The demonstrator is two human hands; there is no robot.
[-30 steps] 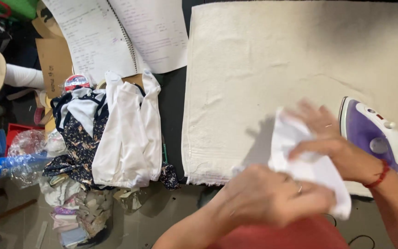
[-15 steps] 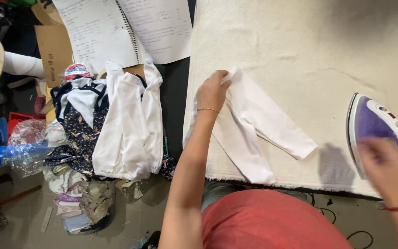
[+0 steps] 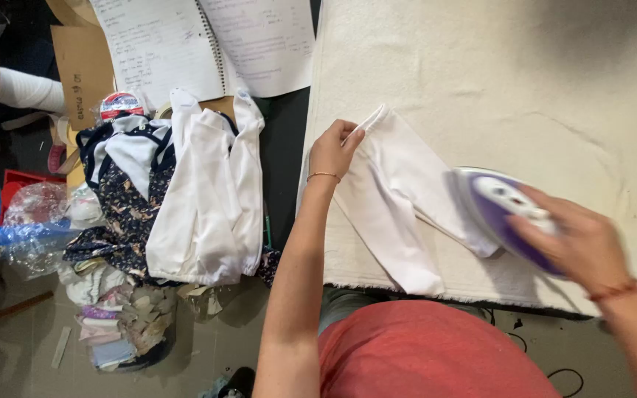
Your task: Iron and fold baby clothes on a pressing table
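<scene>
A small white garment (image 3: 399, 195) lies spread on a cream ironing cloth (image 3: 525, 96). My left hand (image 3: 335, 148) pinches the garment's upper left corner and holds it taut. My right hand (image 3: 576, 239) grips the handle of a purple and white iron (image 3: 497, 210), which rests on the garment's right end. The iron is blurred with motion.
Left of the cloth lie a folded white garment (image 3: 208, 191) on dark flowered fabric (image 3: 116, 214), an open spiral notebook (image 3: 200, 40), a tape roll (image 3: 121, 105), a white paper roll (image 3: 9, 85), a crumpled plastic bottle (image 3: 16, 236) and fabric scraps (image 3: 123, 324) on the floor.
My right hand has taken hold of the iron and slid it left onto the garment. My left hand still holds the garment's corner, after spreading it flat a second ago.
</scene>
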